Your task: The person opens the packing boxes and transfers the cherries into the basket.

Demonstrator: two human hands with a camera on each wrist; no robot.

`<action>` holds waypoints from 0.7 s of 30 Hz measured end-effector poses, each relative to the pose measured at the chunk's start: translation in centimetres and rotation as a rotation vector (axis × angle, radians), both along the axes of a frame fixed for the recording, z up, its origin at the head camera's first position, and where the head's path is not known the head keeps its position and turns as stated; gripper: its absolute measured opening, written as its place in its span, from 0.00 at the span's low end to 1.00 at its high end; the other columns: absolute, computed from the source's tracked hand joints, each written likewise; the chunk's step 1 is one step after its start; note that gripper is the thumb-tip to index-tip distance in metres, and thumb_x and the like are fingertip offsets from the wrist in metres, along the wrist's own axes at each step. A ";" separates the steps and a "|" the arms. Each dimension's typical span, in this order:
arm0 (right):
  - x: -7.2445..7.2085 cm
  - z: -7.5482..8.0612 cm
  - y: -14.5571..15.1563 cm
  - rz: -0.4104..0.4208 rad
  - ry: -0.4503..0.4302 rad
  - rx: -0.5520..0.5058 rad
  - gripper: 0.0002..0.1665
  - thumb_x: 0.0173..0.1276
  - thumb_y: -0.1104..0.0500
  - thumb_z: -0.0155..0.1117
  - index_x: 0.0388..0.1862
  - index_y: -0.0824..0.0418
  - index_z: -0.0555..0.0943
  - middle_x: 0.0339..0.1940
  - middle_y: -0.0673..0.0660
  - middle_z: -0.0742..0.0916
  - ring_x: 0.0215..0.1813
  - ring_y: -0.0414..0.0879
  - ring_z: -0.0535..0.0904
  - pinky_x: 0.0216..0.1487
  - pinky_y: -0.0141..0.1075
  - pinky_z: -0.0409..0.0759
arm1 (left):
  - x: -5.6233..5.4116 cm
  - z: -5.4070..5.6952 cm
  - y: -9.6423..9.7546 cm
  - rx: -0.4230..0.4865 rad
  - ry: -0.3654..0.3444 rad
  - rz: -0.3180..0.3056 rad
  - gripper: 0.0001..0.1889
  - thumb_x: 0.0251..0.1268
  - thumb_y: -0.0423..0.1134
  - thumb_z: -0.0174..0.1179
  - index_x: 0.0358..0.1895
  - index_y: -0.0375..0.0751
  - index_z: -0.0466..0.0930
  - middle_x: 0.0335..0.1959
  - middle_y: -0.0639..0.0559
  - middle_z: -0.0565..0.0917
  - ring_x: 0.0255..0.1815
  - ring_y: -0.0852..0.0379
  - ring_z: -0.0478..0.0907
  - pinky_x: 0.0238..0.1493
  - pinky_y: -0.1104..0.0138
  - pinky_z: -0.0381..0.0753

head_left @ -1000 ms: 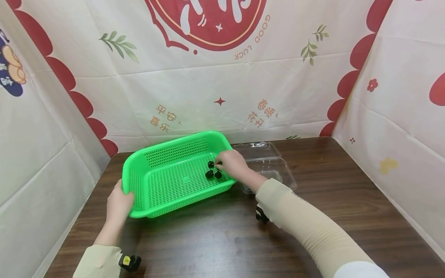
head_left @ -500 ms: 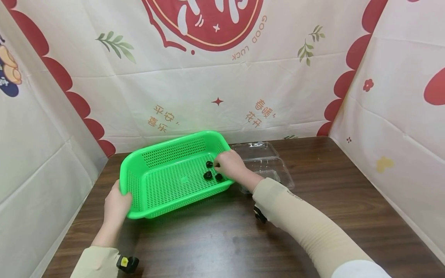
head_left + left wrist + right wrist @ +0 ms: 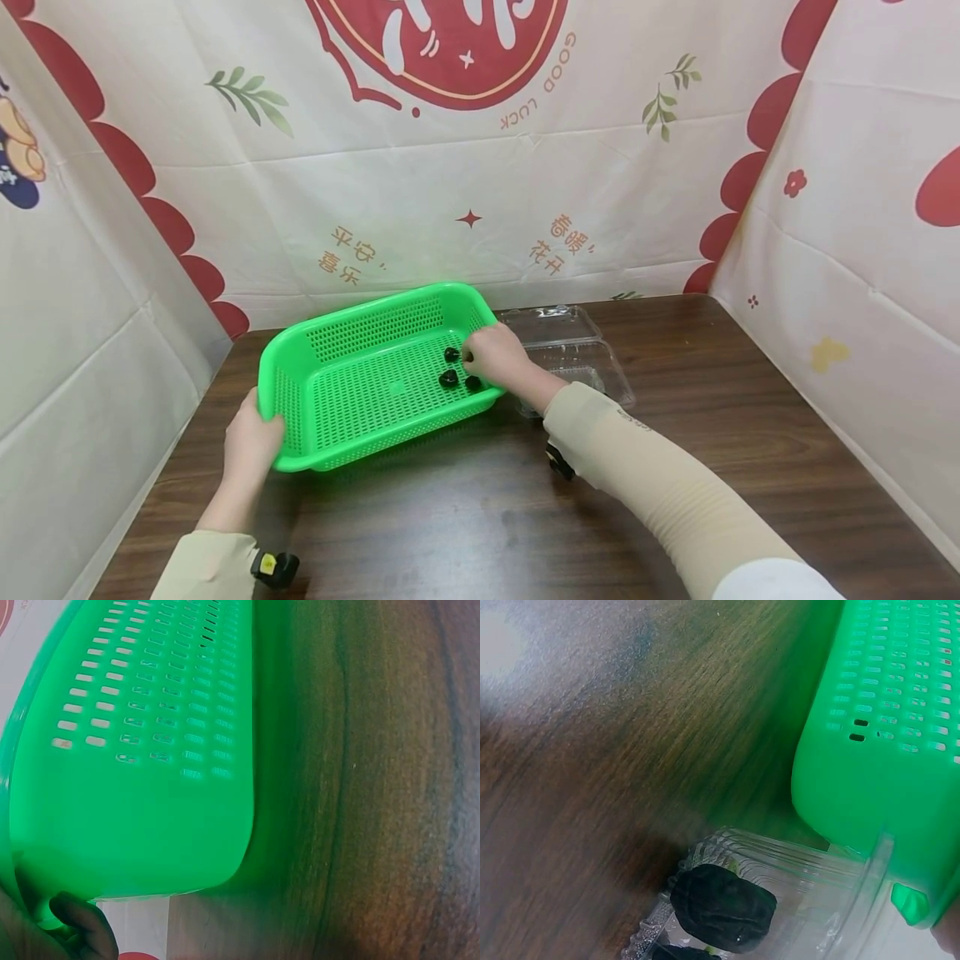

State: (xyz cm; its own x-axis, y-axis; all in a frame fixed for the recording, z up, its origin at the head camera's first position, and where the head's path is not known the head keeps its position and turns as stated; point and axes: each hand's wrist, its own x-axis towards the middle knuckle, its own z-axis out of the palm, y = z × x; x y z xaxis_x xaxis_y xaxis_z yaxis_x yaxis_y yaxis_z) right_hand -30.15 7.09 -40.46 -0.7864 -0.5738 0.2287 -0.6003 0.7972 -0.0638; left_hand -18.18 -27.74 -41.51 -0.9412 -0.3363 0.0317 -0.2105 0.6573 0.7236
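Observation:
In the head view, my left hand (image 3: 253, 437) grips the left end rim of a green plastic basket (image 3: 378, 446) with slotted walls. My right hand (image 3: 497, 354) reaches over the basket's right end, fingers curled and pointing down inside. Small black lumps lie on the basket floor beside those fingers: one black lump (image 3: 452, 354) to their left, another black lump (image 3: 448, 378) nearer me, and a third black lump (image 3: 473, 383) just below the hand. The fingertips are partly hidden, so I cannot tell whether they hold a lump.
A clear plastic clamshell box (image 3: 611, 371) lies open against the basket's right side, lid toward the back. Wrinkled black lumps (image 3: 724, 907) sit inside it in the right wrist view. The brown wooden table (image 3: 465, 517) ends at a printed cloth backdrop (image 3: 420, 192).
The head view has shifted slightly. The black lump below my right hand has slid a little right and toward me. My left hand keeps its grip on the basket rim.

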 end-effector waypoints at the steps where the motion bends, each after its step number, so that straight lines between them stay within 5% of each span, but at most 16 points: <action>1: 0.0 0.0 0.0 0.000 0.002 -0.001 0.26 0.58 0.62 0.62 0.07 0.50 0.60 0.08 0.44 0.59 0.18 0.40 0.53 0.34 0.35 0.59 | 0.0 0.0 0.0 -0.002 -0.001 0.001 0.27 0.64 0.30 0.45 0.68 0.29 0.60 0.51 0.27 0.75 0.48 0.33 0.74 0.46 0.43 0.72; 21: -0.2 -0.3 0.0 -0.016 -0.029 -0.048 0.25 0.61 0.56 0.65 0.07 0.49 0.67 0.07 0.43 0.67 0.18 0.41 0.61 0.39 0.41 0.67 | -0.1 0.0 0.0 -0.002 -0.010 0.010 0.27 0.64 0.30 0.45 0.68 0.29 0.60 0.51 0.27 0.75 0.48 0.34 0.74 0.45 0.44 0.72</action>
